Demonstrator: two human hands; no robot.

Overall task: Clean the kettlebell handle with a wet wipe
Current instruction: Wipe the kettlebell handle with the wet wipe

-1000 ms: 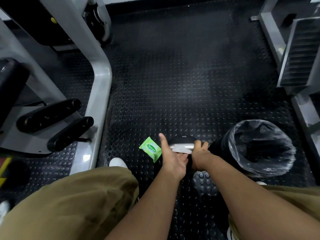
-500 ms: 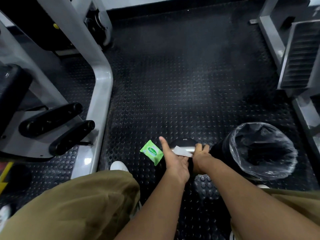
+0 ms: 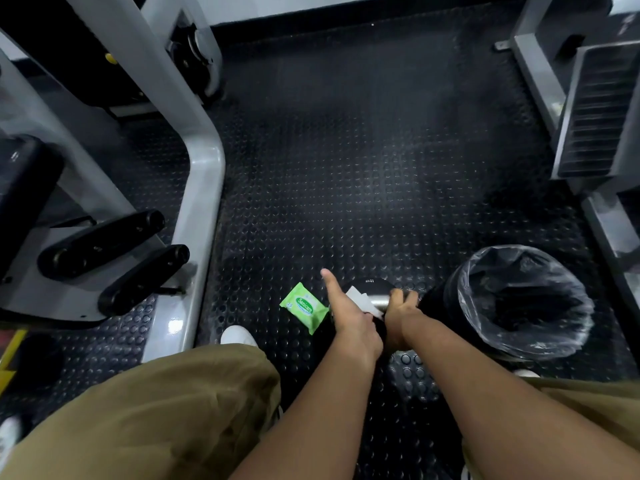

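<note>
a person crouches on a black studded rubber floor (image 3: 346,168) in a gym, olive trousers filling the lower edge and both bare forearms reaching forward and down. a grey machine frame (image 3: 204,174) with two black padded rollers stands to the left, and a grey weight stack machine (image 3: 595,112) to the right, leaving a narrow aisle of floor to work in. a black bin (image 3: 519,303) lined with a clear bag sits just right of the hands, likely kept near for dropping the used wipe. between the hands stands a black kettlebell (image 3: 369,283), mostly hidden by them, with its silver handle (image 3: 379,299) running across on top. the right hand (image 3: 400,306) has its fingers curled closed around the right end of the handle, apparently steadying the weight. the left hand (image 3: 349,317) presses a white wet wipe (image 3: 360,299) against the left part of the handle, one digit pointing up and away; how its other fingers sit on the wipe cannot be told, as they are hidden. the wiping looks to be under way. a green wipe packet (image 3: 304,306) lies flat on the floor just left of the left hand, within easy reach. a white shoe toe (image 3: 239,336) shows beside the left knee
</note>
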